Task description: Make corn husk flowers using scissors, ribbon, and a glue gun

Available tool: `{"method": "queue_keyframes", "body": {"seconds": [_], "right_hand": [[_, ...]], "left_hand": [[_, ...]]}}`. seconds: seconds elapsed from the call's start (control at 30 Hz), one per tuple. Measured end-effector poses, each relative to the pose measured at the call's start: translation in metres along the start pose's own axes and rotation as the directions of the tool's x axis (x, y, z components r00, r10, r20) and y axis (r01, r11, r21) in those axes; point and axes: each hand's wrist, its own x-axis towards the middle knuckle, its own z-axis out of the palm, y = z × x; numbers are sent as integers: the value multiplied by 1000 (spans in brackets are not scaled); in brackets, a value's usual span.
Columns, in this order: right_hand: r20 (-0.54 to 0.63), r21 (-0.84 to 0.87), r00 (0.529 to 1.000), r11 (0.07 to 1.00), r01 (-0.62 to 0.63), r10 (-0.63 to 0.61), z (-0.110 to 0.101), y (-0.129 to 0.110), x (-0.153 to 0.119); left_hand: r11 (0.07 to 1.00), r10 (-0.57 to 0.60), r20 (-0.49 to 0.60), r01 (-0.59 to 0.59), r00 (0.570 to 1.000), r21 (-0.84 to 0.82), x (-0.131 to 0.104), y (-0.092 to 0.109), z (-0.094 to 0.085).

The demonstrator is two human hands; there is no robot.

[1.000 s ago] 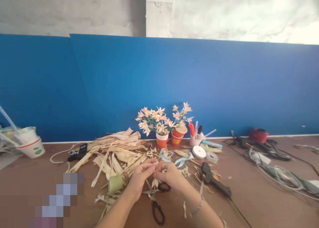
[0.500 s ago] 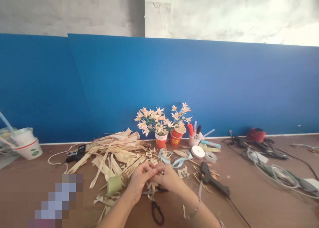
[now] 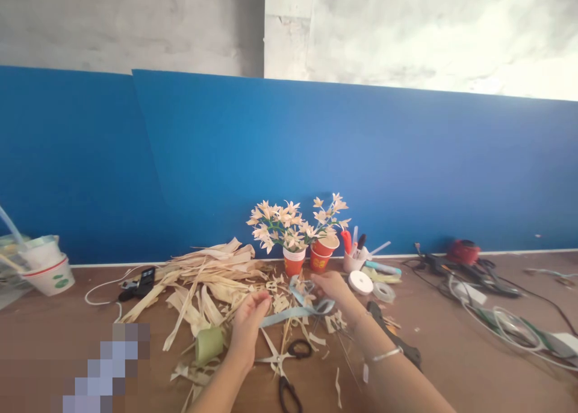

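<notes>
My left hand [image 3: 249,327] is raised over the dry husk strips, thumb and fingertips pressed together; anything between them is too small to make out. My right hand [image 3: 333,288] reaches forward to the scraps in front of the red paper cups, its fingers curled down beside a light blue ribbon [image 3: 293,312]. What those fingertips hold is hidden. The ribbon lies in a loose loop between the hands. Open scissors [image 3: 277,357] with black handles rest on the table below them. A green tape roll [image 3: 209,345] stands left of my left hand.
Pale husk flowers [image 3: 282,220] stand in a red cup [image 3: 294,262]. A husk pile [image 3: 221,268] spreads behind my left hand. A white ribbon spool [image 3: 360,282] and a pen cup [image 3: 353,261] are at right. My right forearm partly covers a glue gun [image 3: 397,338]. Cables [image 3: 501,316] lie far right.
My hands have come apart. The right one moved forward and right to the scraps, while the left stayed near its place. The blue ribbon has shifted left, and the scissors are now uncovered.
</notes>
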Motion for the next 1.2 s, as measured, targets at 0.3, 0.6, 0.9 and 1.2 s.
{"method": "queue_keyframes", "body": {"seconds": [0.3,0.6,0.9,1.2], "right_hand": [[56,-342,926,865,369,-373,63,-36,-3],[73,-323,885,829,457,-459,79,-44,2],[-17,-44,852,852,522,-523,76,-41,-19],[-16,121,879,872,474,-476,66,-55,-59]], "left_hand": [[996,86,-19,-86,996,-9,9,-15,-7],[999,44,-51,-44,998,2,8,-14,-2],[989,150,-159,-149,976,14,13,-19,-3],[999,19,-20,-20,1000,-46,-1,-5,2]]}}
